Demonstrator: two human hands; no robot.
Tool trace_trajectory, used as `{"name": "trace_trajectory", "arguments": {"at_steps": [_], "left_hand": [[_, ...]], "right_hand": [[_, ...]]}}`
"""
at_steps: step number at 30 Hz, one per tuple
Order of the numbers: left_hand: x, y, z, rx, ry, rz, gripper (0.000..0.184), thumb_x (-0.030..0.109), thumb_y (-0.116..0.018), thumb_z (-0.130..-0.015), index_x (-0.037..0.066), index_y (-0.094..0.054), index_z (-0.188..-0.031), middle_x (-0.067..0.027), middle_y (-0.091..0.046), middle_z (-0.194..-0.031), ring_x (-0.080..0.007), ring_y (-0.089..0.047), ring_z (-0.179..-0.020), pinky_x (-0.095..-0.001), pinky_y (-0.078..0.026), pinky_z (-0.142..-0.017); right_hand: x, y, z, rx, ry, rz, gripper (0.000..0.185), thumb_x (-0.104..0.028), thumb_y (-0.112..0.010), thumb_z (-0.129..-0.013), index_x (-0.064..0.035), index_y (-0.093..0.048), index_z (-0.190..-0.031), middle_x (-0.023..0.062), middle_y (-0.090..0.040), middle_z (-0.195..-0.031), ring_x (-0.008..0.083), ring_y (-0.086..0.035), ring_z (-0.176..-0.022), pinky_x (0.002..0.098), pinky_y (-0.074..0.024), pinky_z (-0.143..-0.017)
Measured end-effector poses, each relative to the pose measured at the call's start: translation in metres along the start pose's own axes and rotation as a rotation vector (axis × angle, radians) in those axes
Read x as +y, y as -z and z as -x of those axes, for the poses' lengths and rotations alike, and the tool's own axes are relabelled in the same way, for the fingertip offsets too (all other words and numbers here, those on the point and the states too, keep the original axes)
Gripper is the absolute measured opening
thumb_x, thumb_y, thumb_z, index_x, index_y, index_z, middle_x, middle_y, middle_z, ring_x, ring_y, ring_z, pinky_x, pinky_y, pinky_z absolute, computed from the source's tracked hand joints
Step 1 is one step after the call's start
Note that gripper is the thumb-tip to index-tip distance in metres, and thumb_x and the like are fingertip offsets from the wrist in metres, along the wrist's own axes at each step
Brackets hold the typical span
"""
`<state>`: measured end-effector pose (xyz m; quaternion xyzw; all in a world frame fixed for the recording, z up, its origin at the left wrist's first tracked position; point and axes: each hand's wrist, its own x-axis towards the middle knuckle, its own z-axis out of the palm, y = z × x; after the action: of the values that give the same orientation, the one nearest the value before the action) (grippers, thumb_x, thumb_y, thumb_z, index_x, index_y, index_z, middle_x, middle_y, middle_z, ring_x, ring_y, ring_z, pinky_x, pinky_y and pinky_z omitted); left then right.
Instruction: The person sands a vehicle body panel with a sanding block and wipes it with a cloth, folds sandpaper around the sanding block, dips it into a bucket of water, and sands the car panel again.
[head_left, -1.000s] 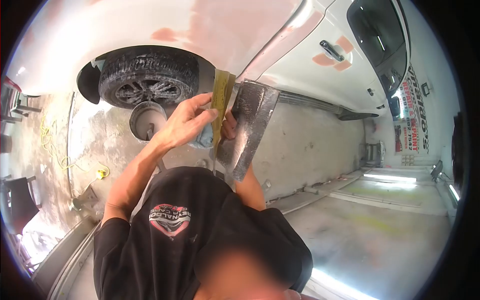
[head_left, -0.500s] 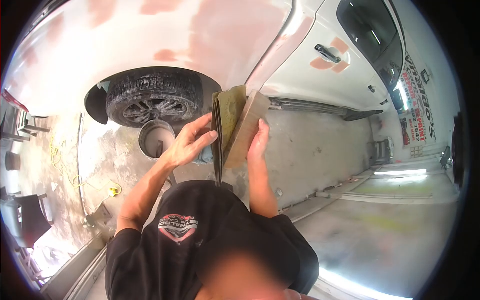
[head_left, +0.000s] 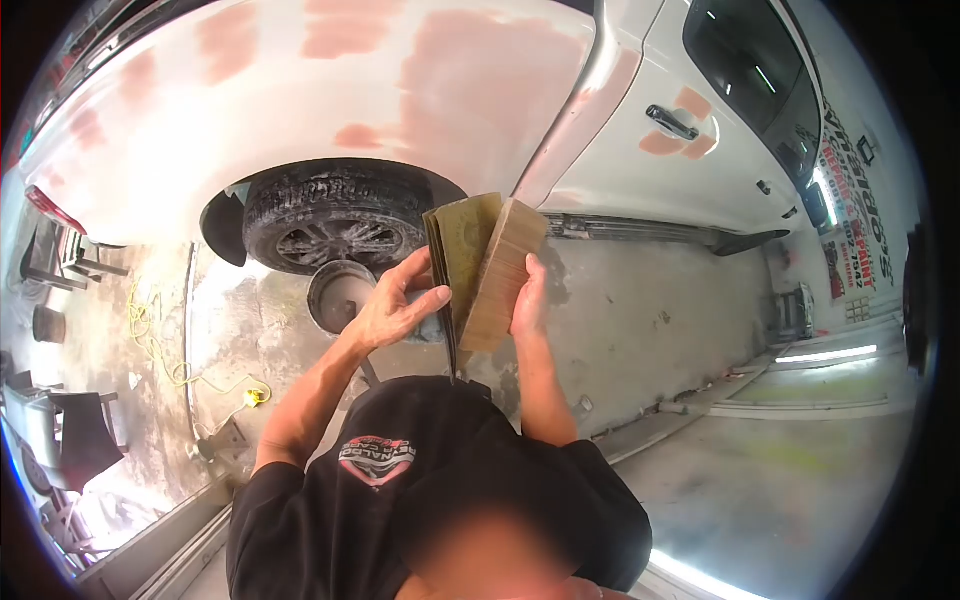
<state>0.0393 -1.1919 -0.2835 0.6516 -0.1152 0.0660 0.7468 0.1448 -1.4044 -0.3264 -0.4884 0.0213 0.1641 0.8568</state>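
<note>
The folded olive sheets (head_left: 468,242) stand upright in front of the person's chest, their layers fanned a little, with the brown block (head_left: 503,280) tilted just beside them; whether the two press together is hard to tell. The left hand (head_left: 393,310) has its fingers partly closed, thumb near and the rest behind, pinching the sheets along one edge. The right hand (head_left: 530,300) is closed on the block's outer edge, most of its grip hidden. Held by one edge only, the layers could slide apart or spring open if that pinch loosens, and the block's lower corner could catch or crease them if it swings inward. The bucket (head_left: 312,308) of cloudy liquid sits near, below the wheel (head_left: 340,238), so a dropped sheet could land in it, or the block could knock the pale car panel (head_left: 490,85) if raised carelessly.
</note>
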Motion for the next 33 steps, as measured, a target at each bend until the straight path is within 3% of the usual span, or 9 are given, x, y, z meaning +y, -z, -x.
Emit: {"name": "trace_trajectory", "arguments": {"at_steps": [8, 11, 17, 20, 21, 24, 25, 28, 33], "left_hand": [[0.01, 0.001, 0.004, 0.064, 0.04, -0.115, 0.05, 0.01, -0.061, -0.103, -0.003, -0.047, -0.149, -0.0114, -0.064, -0.135, -0.018, -0.062, -0.118, -0.0353, -0.048, -0.104], [-0.017, 0.012, 0.011, 0.174, 0.157, -0.125, 0.039, 0.008, -0.051, -0.104, -0.003, -0.052, -0.141, -0.0068, -0.065, -0.123, -0.0142, -0.055, -0.107, -0.0303, -0.046, -0.097], [-0.059, 0.042, 0.03, 0.317, 0.112, -0.101, 0.039, 0.003, -0.045, -0.105, -0.003, -0.052, -0.143, -0.0055, -0.065, -0.123, -0.0127, -0.058, -0.107, -0.0276, -0.046, -0.097], [-0.058, 0.038, 0.032, 0.302, 0.144, -0.143, 0.039, 0.004, -0.046, -0.105, -0.003, -0.053, -0.143, -0.0057, -0.066, -0.12, -0.0123, -0.059, -0.105, -0.0275, -0.047, -0.094], [-0.055, 0.033, 0.031, 0.284, 0.148, -0.119, 0.038, 0.007, -0.048, -0.106, -0.003, -0.053, -0.143, -0.0072, -0.066, -0.121, -0.0139, -0.06, -0.107, -0.0296, -0.048, -0.095], [-0.069, 0.033, 0.036, 0.349, 0.031, -0.206, 0.039, 0.009, -0.049, -0.107, -0.003, -0.052, -0.144, -0.0089, -0.067, -0.124, -0.0158, -0.061, -0.112, -0.0313, -0.048, -0.099], [-0.078, 0.04, 0.042, 0.393, 0.046, -0.134, 0.039, 0.01, -0.049, -0.107, -0.003, -0.052, -0.144, -0.0095, -0.067, -0.125, -0.0166, -0.061, -0.113, -0.0319, -0.048, -0.101], [-0.063, 0.054, 0.056, 0.432, 0.087, -0.099, 0.038, 0.012, -0.05, -0.107, 0.0, -0.054, -0.143, -0.0075, -0.066, -0.123, -0.016, -0.06, -0.112, -0.032, -0.049, -0.099], [-0.076, 0.101, 0.088, 0.432, 0.179, -0.075, 0.035, 0.009, -0.051, -0.106, 0.001, -0.056, -0.139, -0.0063, -0.065, -0.125, -0.0165, -0.06, -0.111, -0.0327, -0.048, -0.097]], "right_hand": [[0.017, 0.012, -0.01, 0.022, 0.107, 0.246, 0.047, -0.037, -0.048, -0.106, -0.0009, -0.059, -0.134, 0.0108, -0.066, -0.127, 0.0237, -0.064, -0.114, 0.0405, -0.0494, -0.102], [0.053, 0.026, -0.029, 0.121, 0.24, 0.449, 0.048, -0.036, -0.045, -0.109, 0.0066, -0.061, -0.124, 0.0184, -0.065, -0.123, 0.0282, -0.061, -0.115, 0.0379, -0.0454, -0.102], [0.004, -0.034, 0.008, -0.087, 0.535, 0.866, 0.033, -0.024, -0.055, -0.105, 0.0071, -0.056, -0.116, 0.0249, -0.06, -0.109, 0.0394, -0.059, -0.103, 0.0481, -0.0462, -0.093], [0.015, -0.062, 0.021, -0.052, 0.463, 1.065, 0.032, -0.022, -0.057, -0.104, 0.0065, -0.054, -0.119, 0.0268, -0.059, -0.107, 0.0429, -0.058, -0.102, 0.052, -0.046, -0.092], [0.031, -0.062, 0.017, -0.138, 0.451, 1.085, 0.046, -0.026, -0.06, -0.104, 0.0082, -0.051, -0.132, 0.0273, -0.058, -0.11, 0.0439, -0.057, -0.102, 0.0514, -0.0472, -0.092], [0.042, -0.095, 0.034, -0.383, 0.882, 1.247, 0.061, -0.027, -0.065, -0.101, 0.0054, -0.045, -0.148, 0.0262, -0.057, -0.115, 0.0434, -0.057, -0.106, 0.0506, -0.0483, -0.094], [0.047, -0.1, 0.036, -0.392, 0.899, 1.27, 0.072, -0.027, -0.07, -0.098, -0.0014, -0.04, -0.158, 0.0256, -0.055, -0.119, 0.0425, -0.056, -0.108, 0.0478, -0.049, -0.094], [0.062, -0.109, 0.029, -0.475, 0.675, 1.076, 0.069, -0.026, -0.072, -0.096, -0.0046, -0.045, -0.156, 0.0252, -0.055, -0.119, 0.0405, -0.058, -0.105, 0.0469, -0.0497, -0.093], [0.092, -0.138, 0.025, -0.318, 0.664, 1.088, 0.063, -0.03, -0.074, -0.093, -0.0024, -0.055, -0.145, 0.0258, -0.055, -0.107, 0.04, -0.059, -0.092, 0.0471, -0.0517, -0.081]]}}
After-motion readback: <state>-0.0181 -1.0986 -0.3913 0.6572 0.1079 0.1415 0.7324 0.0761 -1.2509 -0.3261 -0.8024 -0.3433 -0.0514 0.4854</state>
